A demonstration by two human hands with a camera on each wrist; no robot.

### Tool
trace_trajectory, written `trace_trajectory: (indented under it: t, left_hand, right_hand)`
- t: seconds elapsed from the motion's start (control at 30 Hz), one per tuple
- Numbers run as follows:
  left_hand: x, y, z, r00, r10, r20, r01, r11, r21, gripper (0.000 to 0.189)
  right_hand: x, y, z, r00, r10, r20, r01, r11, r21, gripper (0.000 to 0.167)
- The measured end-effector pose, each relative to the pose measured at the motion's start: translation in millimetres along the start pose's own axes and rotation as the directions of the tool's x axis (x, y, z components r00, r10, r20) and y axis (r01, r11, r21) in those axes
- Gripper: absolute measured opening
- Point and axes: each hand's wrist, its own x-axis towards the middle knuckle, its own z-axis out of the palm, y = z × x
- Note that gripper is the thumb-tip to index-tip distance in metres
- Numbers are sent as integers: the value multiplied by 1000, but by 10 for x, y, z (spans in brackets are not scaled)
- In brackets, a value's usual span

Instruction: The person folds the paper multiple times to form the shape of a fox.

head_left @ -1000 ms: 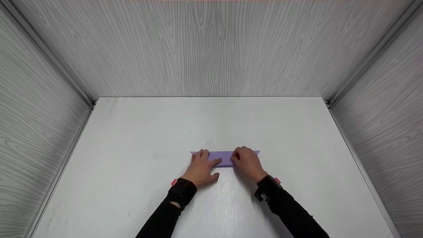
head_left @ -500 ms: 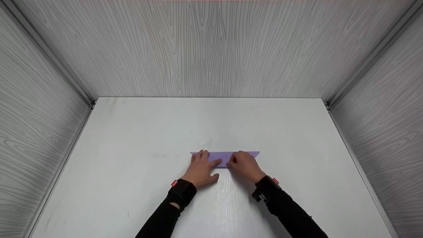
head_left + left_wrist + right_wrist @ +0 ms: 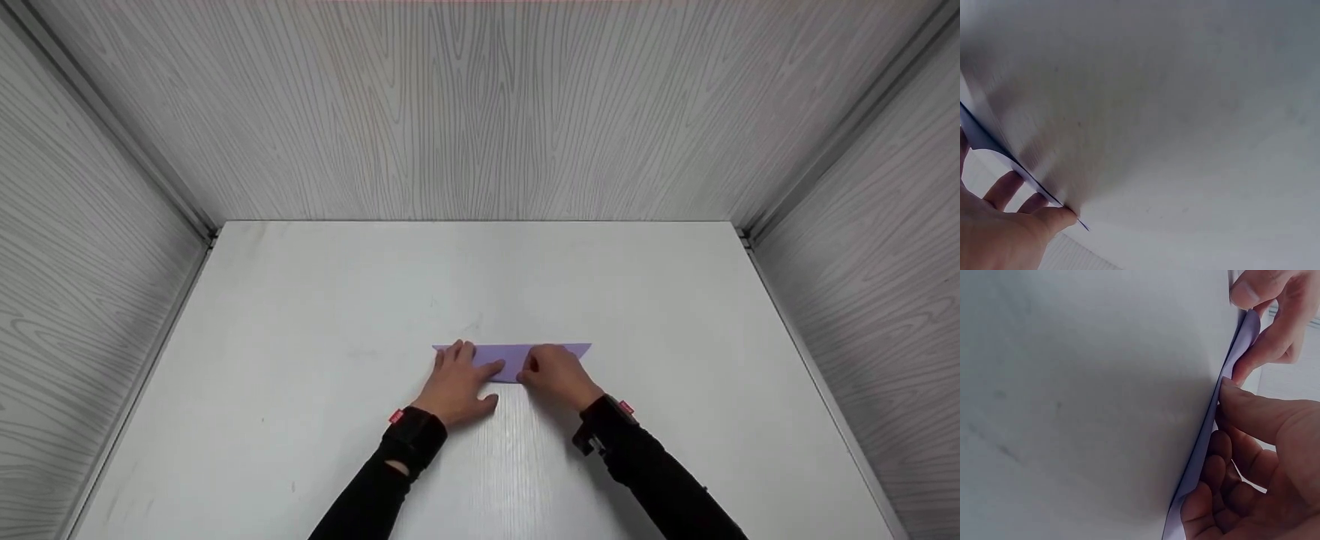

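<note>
A folded strip of purple paper (image 3: 510, 354) lies flat on the white table, with pointed ends at left and right. My left hand (image 3: 452, 382) rests on its left part with fingers spread, thumb apart below the near edge. At the right part, my right hand (image 3: 556, 375) pinches the near edge between thumb and forefinger, its other fingers curled. In the right wrist view the thumb (image 3: 1252, 410) sits right at the folded edge of the paper (image 3: 1199, 455), which bows up slightly. The left wrist view shows the left hand (image 3: 1010, 233) along that same edge.
The white table (image 3: 337, 300) is bounded by a grey wood-grain back panel (image 3: 480, 112) and side panels (image 3: 90, 262). Black bands (image 3: 415, 435) with red tags circle both wrists over dark sleeves.
My right hand has shifted slightly left and toward me along the paper, uncovering more of its right end. The left hand has stayed in place.
</note>
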Motion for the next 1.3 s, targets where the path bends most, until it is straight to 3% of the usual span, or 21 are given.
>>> trace_trajectory:
  t: [0.13, 0.4, 0.9, 1.1, 1.3]
  left_hand:
    - [-2, 3, 1, 1000, 2, -1, -2, 1000, 12, 53]
    - [-6, -11, 16, 1000, 3, -2, -3, 1000, 15, 53]
    - [-25, -3, -1, 1000, -17, 12, 17, 1000, 1, 55]
    - [-29, -1, -8, 1000, -19, 9, 19, 1000, -21, 55]
    - [4, 27, -7, 999, -31, 22, 31, 999, -15, 55]
  right_hand:
    - [-29, 66, -45, 1000, -11, -8, 11, 1000, -3, 13]
    - [-126, 212, -172, 999, 52, 8, -52, 998, 22, 15]
    - [-220, 439, -304, 998, 64, -12, -63, 996, 58, 16]
    - [-211, 318, -332, 998, 67, -7, -67, 997, 46, 13]
    - [-163, 121, -232, 1000, -10, -10, 11, 999, 40, 10]
